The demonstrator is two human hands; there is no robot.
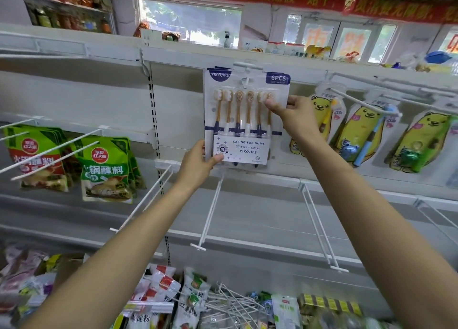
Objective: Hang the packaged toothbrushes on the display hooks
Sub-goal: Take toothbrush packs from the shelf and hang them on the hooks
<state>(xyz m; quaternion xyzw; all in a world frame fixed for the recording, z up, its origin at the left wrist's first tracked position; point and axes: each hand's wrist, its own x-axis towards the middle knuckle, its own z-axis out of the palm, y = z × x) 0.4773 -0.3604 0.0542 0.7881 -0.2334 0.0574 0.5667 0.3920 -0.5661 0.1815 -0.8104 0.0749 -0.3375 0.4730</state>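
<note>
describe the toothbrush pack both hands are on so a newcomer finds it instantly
Start at the white shelf wall and go to its top rail, centre. There the 6-piece toothbrush pack sits at a hook, with the left hand at its bottom corner and the right hand at its right edge. Unlike the yellow bear-shaped kids' packs to its right, it is a flat white card with six brown-handled brushes.

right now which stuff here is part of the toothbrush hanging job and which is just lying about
Job:
- toothbrush pack
- top hook
- left hand, right hand holding the pack

Lying about:
- green sauce packets
- yellow bear toothbrush packs
- loose hooks below
</note>
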